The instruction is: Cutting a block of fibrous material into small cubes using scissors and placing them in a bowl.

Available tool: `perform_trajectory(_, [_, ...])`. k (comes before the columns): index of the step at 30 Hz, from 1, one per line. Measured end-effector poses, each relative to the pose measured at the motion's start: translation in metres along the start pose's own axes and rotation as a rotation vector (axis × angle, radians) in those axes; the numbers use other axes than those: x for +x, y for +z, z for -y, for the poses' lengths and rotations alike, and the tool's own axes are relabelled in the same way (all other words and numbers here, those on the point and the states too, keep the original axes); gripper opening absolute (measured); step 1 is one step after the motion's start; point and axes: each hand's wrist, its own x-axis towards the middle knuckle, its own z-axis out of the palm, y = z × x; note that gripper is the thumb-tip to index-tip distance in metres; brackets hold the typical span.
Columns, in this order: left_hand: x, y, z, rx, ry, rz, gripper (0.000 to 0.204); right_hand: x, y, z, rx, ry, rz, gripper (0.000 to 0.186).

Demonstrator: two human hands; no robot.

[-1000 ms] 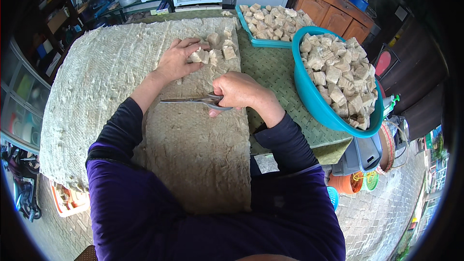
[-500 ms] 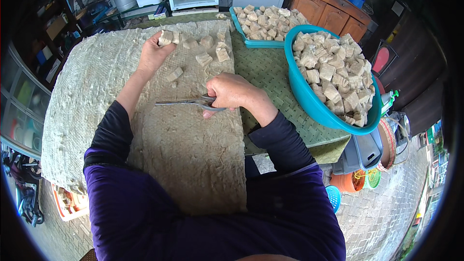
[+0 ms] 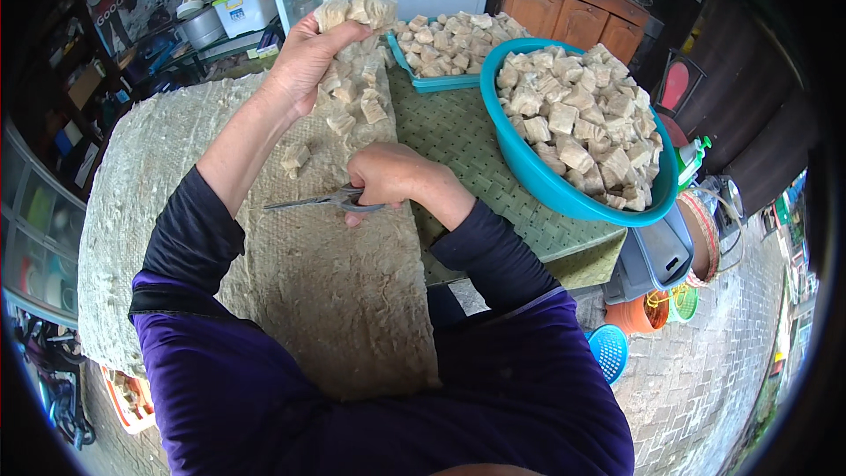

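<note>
Up Goes a Handful of Cubes

Now the left hand (image 3: 304, 57) is lifted high, past the far end of the fibre mat (image 3: 335, 300). Its fingers are curled tight around a bunch of pale cut cubes (image 3: 357, 9). The cubes stick out over the top of the fingers. They look rough and stringy, the same colour as the mat.

The right hand (image 3: 392, 176) rests on the mat, near its right edge. Its fingers are closed around the handles of a pair of scissors (image 3: 322, 201). The blades lie flat on the mat and point to the person's left. I cannot tell if the blades are shut or a little apart.

More loose cubes (image 3: 352, 106) lie on the far part of the mat, between the two hands. One small cube (image 3: 293, 157) sits by itself, a bit to the left of the others.

Just right of the mat is a green woven cloth (image 3: 476, 150). A big teal bowl (image 3: 564, 198) stands on that cloth, full to the top with cubes. Behind the bowl, at the far right corner of the mat, sits a teal tray (image 3: 423, 79), and it holds cubes too.

The person wears dark purple sleeves (image 3: 493, 256), and the mat runs down toward their body.
</note>
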Motion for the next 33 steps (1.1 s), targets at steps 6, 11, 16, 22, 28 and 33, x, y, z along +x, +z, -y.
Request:
perform_trajectory(6, [0.008, 0.113, -0.015, 0.039, 0.112, 0.271, 0.022, 0.002, 0.0, 0.004, -0.022, -0.012, 0.0, 0.044])
perform_trajectory(11, [0.026, 0.181, 0.011, 0.04, 0.267, 0.363, 0.023, 0.002, 0.003, 0.0, 0.16, -0.04, 0.004, 0.041])
perform_trajectory(16, [0.022, 0.234, 0.038, 0.712, 0.68, 0.361, 0.039, 0.056, 0.074, -0.073, 0.505, -0.394, -0.501, 0.025])
perform_trajectory(22, [0.003, 0.244, 0.043, 1.208, 0.536, 0.763, 0.044, 0.072, 0.078, -0.086, 0.364, -0.523, -0.455, 0.026])
perform_trajectory(28, [-0.005, 0.241, 0.037, 1.081, 0.558, 0.765, 0.045, 0.083, 0.072, -0.085, 0.201, -0.674, -0.399, 0.035])
perform_trajectory(33, [0.001, 0.228, 0.042, 0.935, 0.621, 0.659, 0.048, 0.083, 0.066, -0.072, 0.141, -0.726, -0.394, 0.039])
